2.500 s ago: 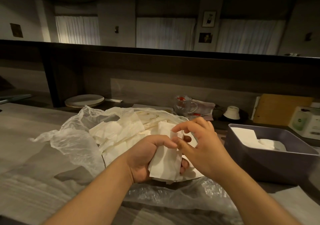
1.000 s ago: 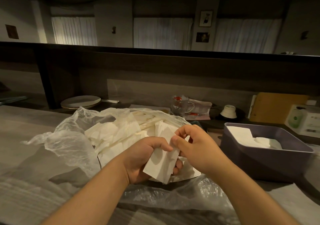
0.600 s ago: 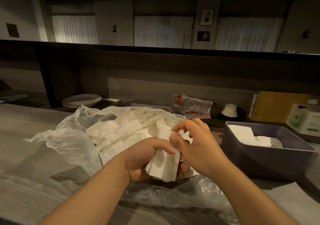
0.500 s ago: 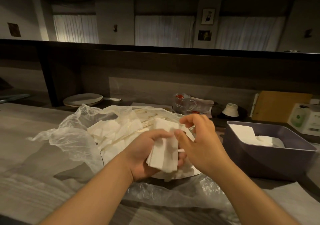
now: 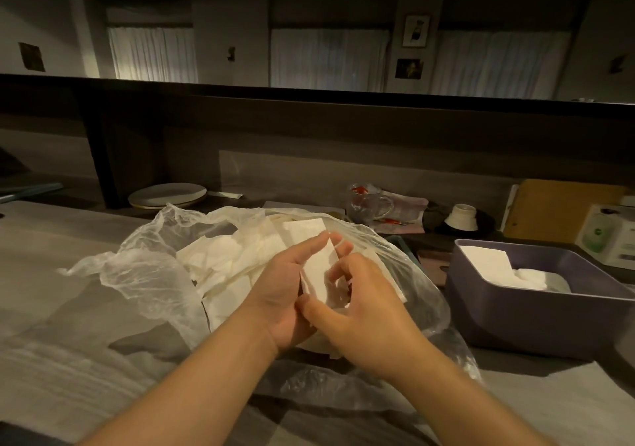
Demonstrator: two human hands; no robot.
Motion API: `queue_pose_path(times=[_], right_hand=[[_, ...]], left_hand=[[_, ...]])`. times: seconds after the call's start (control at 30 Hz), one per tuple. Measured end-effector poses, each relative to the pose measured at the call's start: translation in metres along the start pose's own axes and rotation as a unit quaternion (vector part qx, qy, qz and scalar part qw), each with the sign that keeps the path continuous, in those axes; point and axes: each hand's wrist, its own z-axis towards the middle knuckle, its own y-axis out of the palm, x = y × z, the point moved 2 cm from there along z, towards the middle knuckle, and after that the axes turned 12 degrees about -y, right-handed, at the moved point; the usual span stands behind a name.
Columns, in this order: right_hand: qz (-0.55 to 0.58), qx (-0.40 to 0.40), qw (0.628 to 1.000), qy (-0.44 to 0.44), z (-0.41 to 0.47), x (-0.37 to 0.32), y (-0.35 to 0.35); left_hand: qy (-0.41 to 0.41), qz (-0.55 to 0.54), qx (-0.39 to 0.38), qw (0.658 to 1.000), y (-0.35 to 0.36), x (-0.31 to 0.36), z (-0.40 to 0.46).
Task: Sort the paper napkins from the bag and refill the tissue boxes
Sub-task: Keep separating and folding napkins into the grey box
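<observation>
A crumpled clear plastic bag [image 5: 137,273] lies open on the counter, with loose white paper napkins [image 5: 223,263] spilling out of it. Over the bag, my left hand [image 5: 281,294] and my right hand [image 5: 364,311] press a small stack of folded napkins [image 5: 321,270] between them. The left palm lies flat against one side of the stack. The right thumb and fingers hold its other side. To the right stands a grey tissue box [image 5: 536,318], open at the top, with white napkins [image 5: 498,267] lying inside it.
Behind the bag are stacked plates [image 5: 167,194], a glass mug [image 5: 369,203], an upturned white cup [image 5: 462,217], a brown board [image 5: 563,210] and a white-green carton [image 5: 611,239]. A dark raised ledge [image 5: 309,101] runs along the back.
My left hand went from a fist around the napkin stack to a flat palm against it. The right hand shifted lower onto the stack's right side, and the stack now stands more upright.
</observation>
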Motion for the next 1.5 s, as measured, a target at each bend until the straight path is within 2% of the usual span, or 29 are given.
queue_pose_path(times=[0.1, 0.17, 0.23, 0.3, 0.37, 0.5, 0.6, 0.67, 0.77, 0.83, 0.9, 0.97, 1.03, 1.2, 1.5], right_hand=[[-0.055, -0.02, 0.998, -0.029, 0.002, 0.003, -0.006], [-0.052, 0.014, 0.998, -0.039, 0.007, 0.01, -0.014], [0.034, 0.092, 0.995, -0.03, 0.011, 0.015, -0.026], [0.143, 0.13, 0.981, 0.012, 0.013, 0.017, -0.035], [0.2, 0.097, 0.973, 0.062, 0.013, 0.018, -0.038], [0.189, 0.014, 0.977, 0.093, 0.012, 0.023, -0.036], [0.235, 0.026, 0.968, 0.085, 0.011, 0.024, -0.034], [0.25, 0.07, 0.962, 0.082, 0.012, 0.025, -0.033], [0.176, 0.139, 0.971, 0.076, 0.016, 0.031, -0.039], [0.079, 0.102, 0.99, 0.055, 0.016, 0.033, -0.042], [-0.032, -0.016, 0.999, 0.03, 0.014, 0.033, -0.041], [-0.134, -0.139, 0.981, 0.014, 0.012, 0.035, -0.037], [-0.188, -0.197, 0.962, 0.004, 0.013, 0.035, -0.036], [-0.195, -0.244, 0.95, -0.015, 0.014, 0.033, -0.032], [-0.166, -0.215, 0.962, -0.036, 0.015, 0.041, -0.026]], left_hand=[[-0.009, 0.025, 0.022, 0.999, -0.001, 0.002, -0.001], [-0.029, 0.014, -0.02, 0.999, -0.003, 0.006, 0.0], [-0.069, 0.033, -0.073, 0.994, -0.007, 0.005, 0.002], [-0.097, 0.093, -0.11, 0.985, -0.009, 0.001, 0.002], [-0.115, 0.15, -0.166, 0.968, -0.008, -0.004, 0.002], [-0.133, 0.186, -0.228, 0.946, -0.006, -0.008, 0.001], [-0.148, 0.177, -0.227, 0.946, -0.006, -0.009, 0.001], [-0.14, 0.152, -0.199, 0.958, -0.004, -0.006, 0.0], [-0.093, 0.011, -0.131, 0.987, -0.006, 0.005, 0.002], [-0.055, -0.077, -0.094, 0.991, -0.011, 0.011, 0.005], [-0.031, -0.119, -0.077, 0.989, -0.014, 0.014, 0.007], [-0.018, -0.138, -0.066, 0.988, -0.017, 0.015, 0.008], [-0.013, -0.148, -0.051, 0.988, -0.019, 0.017, 0.009], [-0.02, -0.157, -0.054, 0.986, -0.022, 0.018, 0.01], [-0.018, -0.149, -0.064, 0.987, -0.024, 0.018, 0.012]])
